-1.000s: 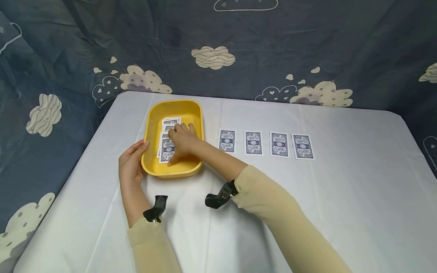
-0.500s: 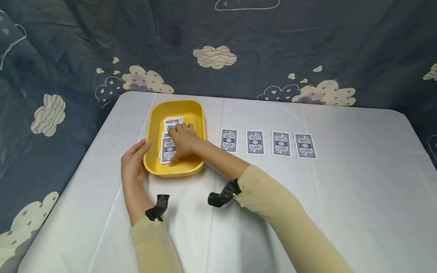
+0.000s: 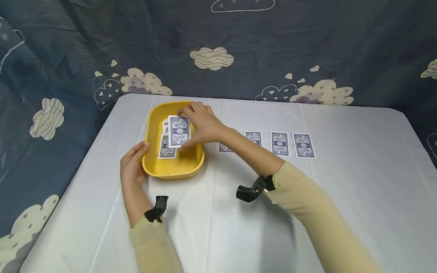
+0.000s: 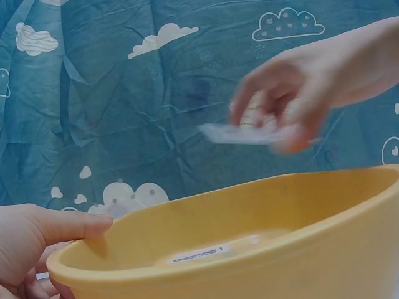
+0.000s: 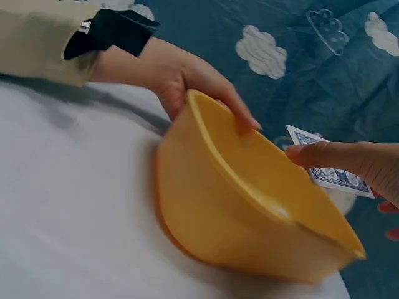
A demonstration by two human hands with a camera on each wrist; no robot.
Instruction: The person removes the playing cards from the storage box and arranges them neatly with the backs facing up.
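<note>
My right hand holds a blue-backed playing card by its edges, raised above a yellow tub. In the left wrist view that card hangs clear of the rim, blurred. Below it, more playing cards lie face down on the tub's floor, partly covered from above. On the tub's left side my left hand grips the rim, thumb on the inner side. The right wrist view shows the same grip, with the left hand at the tub's far end.
Right of the tub, a row of face-down cards lies on the white tablecloth. The nearest card is partly hidden by my right forearm. A dark cloud-patterned curtain hangs behind the table.
My right hand has lifted a card off those in the tub and moved up, away from me and slightly right. The left hand keeps its place on the rim.
</note>
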